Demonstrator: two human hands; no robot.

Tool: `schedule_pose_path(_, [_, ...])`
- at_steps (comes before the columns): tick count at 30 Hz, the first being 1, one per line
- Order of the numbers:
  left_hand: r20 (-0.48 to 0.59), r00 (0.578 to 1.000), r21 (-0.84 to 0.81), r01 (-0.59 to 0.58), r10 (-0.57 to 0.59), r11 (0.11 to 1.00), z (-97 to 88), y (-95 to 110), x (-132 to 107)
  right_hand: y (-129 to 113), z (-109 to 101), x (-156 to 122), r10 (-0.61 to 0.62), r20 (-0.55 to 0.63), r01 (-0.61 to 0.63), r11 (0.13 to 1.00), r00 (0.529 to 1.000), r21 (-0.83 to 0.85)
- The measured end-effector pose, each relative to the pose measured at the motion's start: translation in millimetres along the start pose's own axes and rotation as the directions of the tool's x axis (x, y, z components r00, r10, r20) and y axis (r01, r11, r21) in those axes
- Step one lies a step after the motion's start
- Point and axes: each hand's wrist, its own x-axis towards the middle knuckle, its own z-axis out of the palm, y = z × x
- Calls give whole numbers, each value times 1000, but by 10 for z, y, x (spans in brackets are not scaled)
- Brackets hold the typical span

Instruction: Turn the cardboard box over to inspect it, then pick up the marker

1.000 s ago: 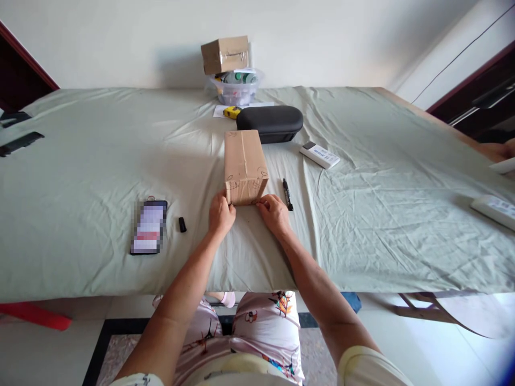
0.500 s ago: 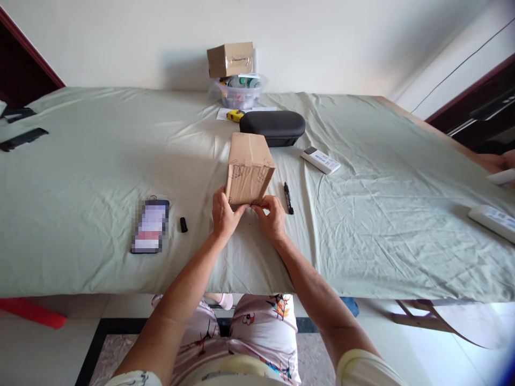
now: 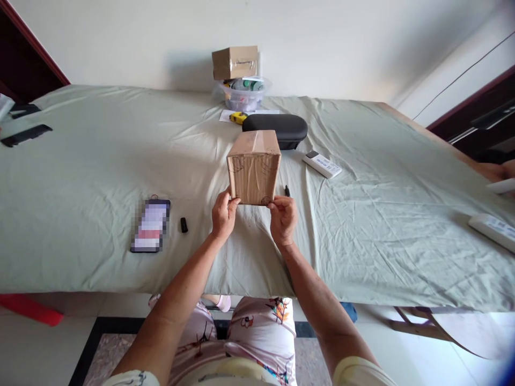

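A small brown cardboard box (image 3: 254, 177) with dark scribbled loops near its front corners is between my hands. My left hand (image 3: 223, 215) pinches its lower left corner, thumb on the front face. At the lower right corner my right hand (image 3: 283, 219) is closed on the box, thumb and finger at the edge. Just beyond the right hand lies a black marker (image 3: 287, 191), partly hidden by that hand. Its black cap (image 3: 184, 225) rests on the cloth to the left, beside a phone (image 3: 150, 226) with a blurred screen.
Behind the box lie a black hard case (image 3: 275, 127) and a yellow tape measure (image 3: 238, 118). A plastic tub (image 3: 245, 99) with a carton (image 3: 235, 62) above it stands by the wall. White devices (image 3: 322, 164) lie to the right; part of another person's hand (image 3: 507, 170) shows at the right edge.
The box has turned, its front now facing me more squarely. My hands have moved apart from the middle of its lower edge to the two corners.
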Motion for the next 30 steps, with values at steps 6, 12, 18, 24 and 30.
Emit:
schedule_pose_path(6, [24, 995, 3, 99, -99, 995, 7, 29, -34, -59, 10, -9, 51, 63, -48, 998, 997, -45])
schedule_pose_path(12, [102, 961, -142, 269, -256, 953, -14, 101, -69, -252, 32, -41, -21, 174, 48, 987, 985, -155])
schedule_pose_path(18, [81, 954, -102, 296, -289, 950, -40, 106, -14, -292, 83, -96, -74, 317, 139, 973, 946, -187])
schedule_pose_path(24, [78, 937, -105, 348, -341, 932, 75, 106, -66, -251, 124, -132, -144, 300, 205, 962, 943, -182])
schedule_pose_path(30, [77, 910, -175, 414, -407, 893, 97, 133, -34, -242, 145, -85, -124, 352, 181, 974, 928, -134])
